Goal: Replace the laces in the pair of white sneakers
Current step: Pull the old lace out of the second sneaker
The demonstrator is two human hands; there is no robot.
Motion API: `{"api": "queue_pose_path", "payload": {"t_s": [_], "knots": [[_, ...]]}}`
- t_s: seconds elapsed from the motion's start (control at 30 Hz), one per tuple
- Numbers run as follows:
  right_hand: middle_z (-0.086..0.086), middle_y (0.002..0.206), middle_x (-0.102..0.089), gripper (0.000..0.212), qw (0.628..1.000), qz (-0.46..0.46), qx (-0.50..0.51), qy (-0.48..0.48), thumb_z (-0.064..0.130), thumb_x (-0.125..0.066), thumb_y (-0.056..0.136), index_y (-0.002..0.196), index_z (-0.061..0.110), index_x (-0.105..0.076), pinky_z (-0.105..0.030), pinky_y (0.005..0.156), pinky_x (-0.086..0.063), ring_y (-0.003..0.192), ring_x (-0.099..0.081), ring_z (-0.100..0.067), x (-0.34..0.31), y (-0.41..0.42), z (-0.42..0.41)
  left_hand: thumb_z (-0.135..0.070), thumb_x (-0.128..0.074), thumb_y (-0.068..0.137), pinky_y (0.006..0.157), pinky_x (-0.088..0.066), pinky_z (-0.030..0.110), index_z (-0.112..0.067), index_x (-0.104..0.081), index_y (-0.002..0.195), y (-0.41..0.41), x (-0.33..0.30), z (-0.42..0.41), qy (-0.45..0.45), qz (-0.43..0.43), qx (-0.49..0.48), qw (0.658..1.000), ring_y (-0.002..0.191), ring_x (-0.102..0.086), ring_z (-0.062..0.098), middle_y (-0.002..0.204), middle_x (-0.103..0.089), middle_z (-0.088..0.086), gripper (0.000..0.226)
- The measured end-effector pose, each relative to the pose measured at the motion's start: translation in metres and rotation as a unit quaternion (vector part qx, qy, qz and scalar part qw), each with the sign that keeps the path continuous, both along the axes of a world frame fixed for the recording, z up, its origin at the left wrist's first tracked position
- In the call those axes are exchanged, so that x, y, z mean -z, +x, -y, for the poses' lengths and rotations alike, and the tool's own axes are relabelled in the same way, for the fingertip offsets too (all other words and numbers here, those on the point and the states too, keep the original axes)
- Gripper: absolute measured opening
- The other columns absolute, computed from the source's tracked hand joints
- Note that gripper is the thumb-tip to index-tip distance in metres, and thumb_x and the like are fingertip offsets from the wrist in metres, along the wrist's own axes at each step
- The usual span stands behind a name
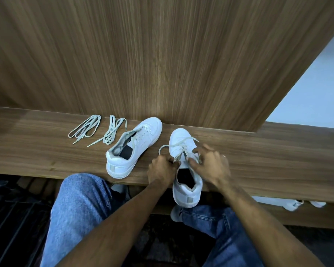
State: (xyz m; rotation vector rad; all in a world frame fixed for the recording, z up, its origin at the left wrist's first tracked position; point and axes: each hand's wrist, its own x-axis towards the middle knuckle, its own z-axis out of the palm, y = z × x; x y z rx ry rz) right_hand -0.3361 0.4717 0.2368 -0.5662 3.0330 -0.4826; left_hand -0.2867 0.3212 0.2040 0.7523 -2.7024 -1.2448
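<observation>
Two white sneakers (133, 146) (185, 166), two loose lace bundles (86, 126) (110, 132), two hands (162, 168) (210, 164)

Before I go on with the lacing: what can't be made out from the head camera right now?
- Head view: upper eyelets of the right sneaker, covered by the left hand and right hand.
- Lace ends, hidden inside the fingers.
- Left sneaker eyelets: too small to count.
- Shoes below the shelf, cut off by its edge.

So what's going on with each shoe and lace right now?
Left shoe: no lace, tipped on its side.
Right shoe: upright, partly laced.
Lace in shoe: both hands gripping it.
Two spare laces: loose, bundled on the shelf.
Left hand: closed.
Right hand: closed.
</observation>
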Motion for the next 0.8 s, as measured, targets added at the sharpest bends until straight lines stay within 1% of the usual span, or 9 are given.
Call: {"api": "queue_pose_path", "payload": {"t_s": [0.13, 0.2, 0.27, 0.33, 0.4, 0.47, 0.57, 0.7, 0.8], "knots": [[-0.008, 0.107, -0.069, 0.024, 0.999, 0.017, 0.034, 0.010, 0.038, -0.051, 0.090, 0.107, 0.024, -0.062, -0.036, 0.079, -0.045, 0.099, -0.062, -0.035, 0.018, 0.005, 0.014, -0.040, -0.069, 0.082, 0.069, -0.040, 0.028, -0.017, -0.067, 0.079, 0.000, 0.001, 0.002, 0.006, 0.000, 0.002, 1.000, 0.088, -0.063, 0.028, 0.087, -0.070, 0.006, 0.023], [-0.009, 0.097, -0.072, 0.020, 0.984, 0.052, 0.121, -0.117, 0.028, -0.051, 0.089, 0.098, 0.026, -0.069, -0.036, 0.082, -0.047, 0.095, -0.064, -0.035, 0.025, 0.004, 0.012, -0.037, -0.072, 0.079, 0.069, -0.048, 0.030, -0.018, -0.070, 0.075, 0.000, 0.004, 0.009, 0.061, -0.010, -0.015, 0.998, 0.079, -0.065, 0.023, 0.080, -0.071, 0.004, 0.019], [-0.001, 0.081, -0.074, 0.019, 0.936, 0.108, 0.196, -0.271, 0.026, -0.054, 0.080, 0.078, 0.034, -0.071, -0.039, 0.082, -0.053, 0.086, -0.066, -0.030, 0.031, 0.003, 0.007, -0.027, -0.077, 0.076, 0.062, -0.057, 0.035, -0.018, -0.068, 0.063, 0.001, 0.009, 0.017, 0.195, -0.019, -0.052, 0.979, 0.059, -0.063, 0.018, 0.069, -0.068, 0.006, 0.019], [0.005, 0.071, -0.072, 0.017, 0.904, 0.135, 0.218, -0.343, 0.031, -0.056, 0.072, 0.070, 0.038, -0.071, -0.044, 0.080, -0.055, 0.079, -0.068, -0.026, 0.042, -0.002, 0.001, -0.020, -0.079, 0.074, 0.051, -0.055, 0.034, -0.012, -0.065, 0.060, 0.001, 0.016, 0.021, 0.281, -0.020, -0.083, 0.956, 0.051, -0.058, 0.018, 0.070, -0.066, 0.013, 0.022], [0.008, 0.072, -0.073, 0.017, 0.893, 0.154, 0.223, -0.359, 0.035, -0.057, 0.068, 0.073, 0.041, -0.072, -0.047, 0.082, -0.056, 0.080, -0.069, -0.024, 0.048, -0.006, -0.001, -0.021, -0.078, 0.073, 0.052, -0.056, 0.037, -0.010, -0.066, 0.064, 0.000, 0.017, 0.021, 0.286, -0.027, -0.087, 0.954, 0.054, -0.060, 0.021, 0.072, -0.068, 0.014, 0.018], [0.009, 0.074, -0.073, 0.017, 0.902, 0.152, 0.212, -0.343, 0.035, -0.057, 0.069, 0.075, 0.044, -0.071, -0.044, 0.081, -0.056, 0.081, -0.069, -0.023, 0.047, -0.007, -0.001, -0.023, -0.072, 0.073, 0.068, -0.058, 0.042, -0.018, -0.071, 0.080, -0.001, 0.015, 0.018, 0.208, -0.044, -0.052, 0.976, 0.070, -0.066, 0.022, 0.079, -0.071, 0.004, 0.009], [0.008, 0.073, -0.072, 0.017, 0.921, 0.135, 0.186, -0.314, 0.036, -0.055, 0.072, 0.078, 0.037, -0.070, -0.042, 0.076, -0.056, 0.077, -0.068, -0.023, 0.044, -0.004, -0.002, -0.018, -0.062, 0.078, 0.087, -0.052, 0.038, -0.031, -0.064, 0.115, -0.009, 0.002, 0.011, 0.067, -0.060, 0.043, 0.995, 0.099, -0.062, 0.020, 0.108, -0.064, -0.002, 0.040], [0.001, 0.073, -0.071, 0.015, 0.943, 0.108, 0.175, -0.262, 0.025, -0.057, 0.085, 0.079, 0.021, -0.070, -0.040, 0.074, -0.054, 0.077, -0.065, -0.027, 0.042, -0.001, 0.000, -0.013, -0.053, 0.076, 0.092, -0.049, 0.044, -0.031, -0.063, 0.120, -0.035, -0.014, 0.005, -0.086, -0.039, 0.146, 0.985, 0.116, -0.052, 0.025, 0.123, -0.055, 0.004, 0.048], [-0.003, 0.078, -0.071, 0.014, 0.948, 0.103, 0.176, -0.243, 0.027, -0.056, 0.085, 0.081, 0.023, -0.069, -0.039, 0.077, -0.052, 0.083, -0.064, -0.029, 0.041, -0.001, 0.001, -0.023, -0.055, 0.081, 0.090, -0.047, 0.041, -0.026, -0.063, 0.117, -0.047, -0.018, 0.000, -0.237, -0.003, 0.217, 0.947, 0.114, -0.054, 0.026, 0.123, -0.056, 0.002, 0.036]]}}
